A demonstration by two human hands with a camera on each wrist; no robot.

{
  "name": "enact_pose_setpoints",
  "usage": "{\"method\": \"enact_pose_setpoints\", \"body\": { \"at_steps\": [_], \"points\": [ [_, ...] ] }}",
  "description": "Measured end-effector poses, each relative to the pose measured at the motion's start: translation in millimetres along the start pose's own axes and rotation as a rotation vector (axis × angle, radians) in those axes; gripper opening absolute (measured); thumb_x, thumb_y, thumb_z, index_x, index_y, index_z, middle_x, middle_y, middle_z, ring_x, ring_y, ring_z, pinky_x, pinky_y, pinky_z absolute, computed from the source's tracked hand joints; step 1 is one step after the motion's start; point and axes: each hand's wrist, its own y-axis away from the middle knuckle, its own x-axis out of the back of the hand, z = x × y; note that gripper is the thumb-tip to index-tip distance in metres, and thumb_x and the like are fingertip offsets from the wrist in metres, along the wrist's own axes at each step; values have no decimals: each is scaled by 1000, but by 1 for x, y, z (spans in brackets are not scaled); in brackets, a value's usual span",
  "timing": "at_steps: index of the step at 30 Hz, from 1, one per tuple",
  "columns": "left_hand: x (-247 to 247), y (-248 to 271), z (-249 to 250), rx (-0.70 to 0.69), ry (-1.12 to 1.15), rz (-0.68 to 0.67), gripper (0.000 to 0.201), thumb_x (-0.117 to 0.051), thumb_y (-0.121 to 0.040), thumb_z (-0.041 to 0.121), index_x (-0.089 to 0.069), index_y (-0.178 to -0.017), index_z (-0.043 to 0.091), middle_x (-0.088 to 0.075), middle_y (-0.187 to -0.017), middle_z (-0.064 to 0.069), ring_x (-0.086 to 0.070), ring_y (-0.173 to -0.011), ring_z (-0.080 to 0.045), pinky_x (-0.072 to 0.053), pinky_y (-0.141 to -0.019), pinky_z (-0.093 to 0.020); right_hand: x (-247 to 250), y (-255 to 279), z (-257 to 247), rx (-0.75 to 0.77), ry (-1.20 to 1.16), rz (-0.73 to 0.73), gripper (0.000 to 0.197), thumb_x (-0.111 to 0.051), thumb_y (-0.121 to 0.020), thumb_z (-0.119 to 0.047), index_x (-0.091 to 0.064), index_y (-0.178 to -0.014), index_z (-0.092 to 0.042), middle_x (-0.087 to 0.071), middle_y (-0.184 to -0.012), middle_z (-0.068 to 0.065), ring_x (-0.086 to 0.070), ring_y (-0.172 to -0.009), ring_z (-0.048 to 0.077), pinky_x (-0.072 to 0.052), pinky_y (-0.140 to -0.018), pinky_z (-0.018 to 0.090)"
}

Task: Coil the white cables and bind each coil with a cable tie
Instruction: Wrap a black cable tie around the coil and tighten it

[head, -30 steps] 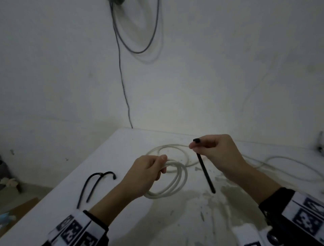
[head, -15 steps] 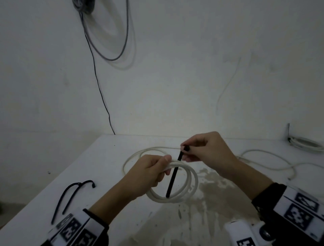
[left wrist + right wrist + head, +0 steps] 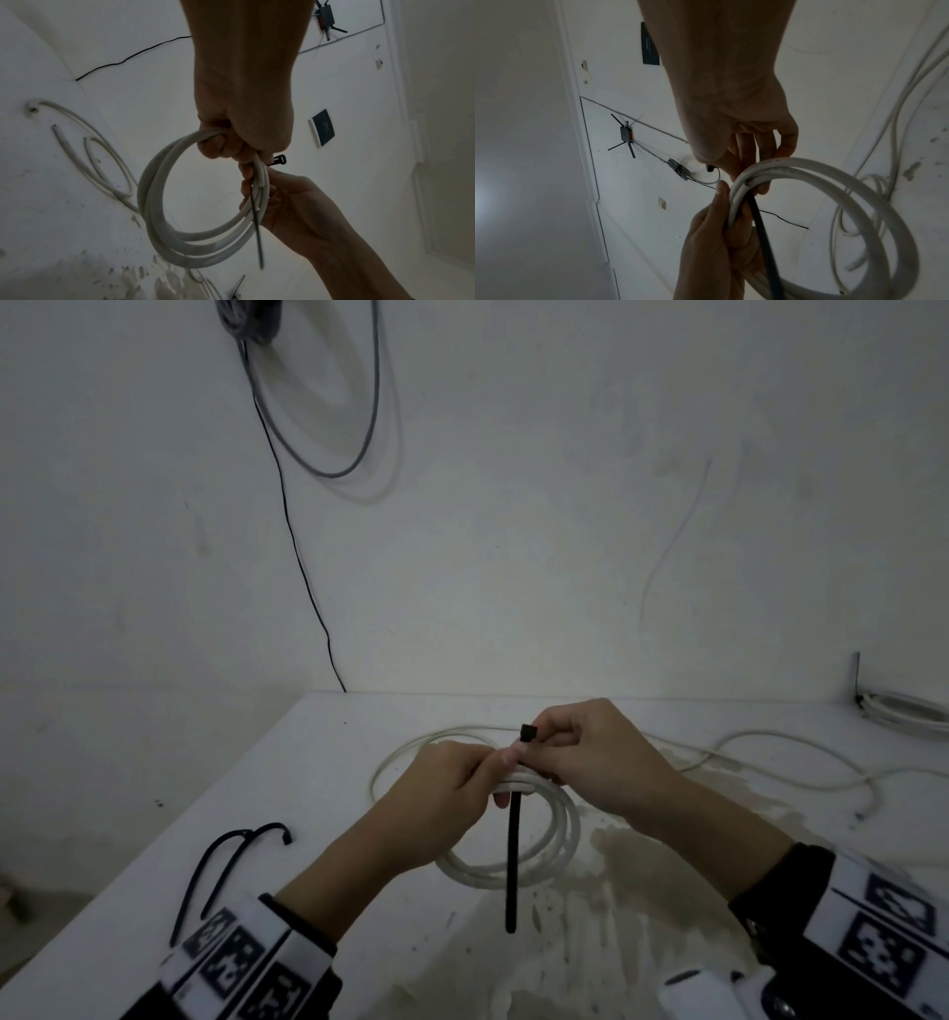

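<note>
A white cable coil [image 3: 560, 834] of a few loops hangs above the white table [image 3: 318, 762]. My left hand [image 3: 452, 793] grips the coil's top bundle, fingers curled round it; the left wrist view shows the coil [image 3: 164, 203] hanging from that fist [image 3: 231, 142]. My right hand [image 3: 580, 762] pinches the head end of a black cable tie [image 3: 512, 860]. The tie's strap hangs straight down through the coil. In the right wrist view the tie [image 3: 759, 221] runs beside the bundle [image 3: 808, 172], close to my left thumb.
Two more black cable ties [image 3: 226, 860] lie at the table's left edge. Loose white cable [image 3: 801, 757] trails across the right of the table, and another white coil [image 3: 909, 711] lies at the far right. Dark cables [image 3: 308, 588] hang on the wall behind.
My right hand brought the black tie from the right of the coil over to my left hand. The strap now hangs down through the coil. Both hands are now close together.
</note>
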Motion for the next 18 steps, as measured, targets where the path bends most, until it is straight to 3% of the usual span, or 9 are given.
{"method": "enact_pose_setpoints", "body": {
  "at_steps": [7, 10, 12, 15, 18],
  "points": [
    [-7, -6, -6, -34, -150, 42, 43, -42, -98, 29, -59, -63, 10, -38, -43, 9, -42, -42, -4, -31, -47, -16, -13, -1, 7, -45, -46, 108, 8, -69, -82, -16, -69, -77, -10, -73, -71, 2, -66, -62, 7, -46, -62, 16],
    [-7, -7, -4, -20, -152, 48, 48, -43, -98, 28, -45, -51, 19, -35, -42, 9, -40, -40, -4, -30, -45, -17, -15, -1, 7, -60, -109, 100, 13, -67, -84, -16, -70, -71, -13, -72, -67, -4, -65, -61, 1, -43, -61, 9],
    [-6, -6, -3, 11, -99, 50, 49, -43, -97, 31, -46, -49, 21, -37, -42, 7, -37, -36, -6, -29, -43, -16, -14, 0, 5, -73, -155, 84, 19, -66, -85, -19, -71, -67, -16, -72, -66, -7, -64, -61, -5, -41, -57, 4],
    [-7, -6, -6, 57, -35, 38, 48, -44, -97, 30, -52, -54, 11, -39, -46, 1, -31, -38, -7, -26, -44, -16, -15, 3, 2, -189, -272, 48, 15, -66, -86, -26, -76, -81, -15, -71, -74, -12, -61, -64, -11, -39, -55, 9],
    [-11, -4, -7, 103, 21, 28, 44, -44, -96, 28, -52, -60, 4, -38, -49, -2, -31, -43, -10, -28, -49, -24, -14, 2, -2, -231, -270, -12, 16, -67, -85, -26, -76, -90, -14, -71, -90, -10, -58, -84, -5, -34, -62, 14]
  ]
}}
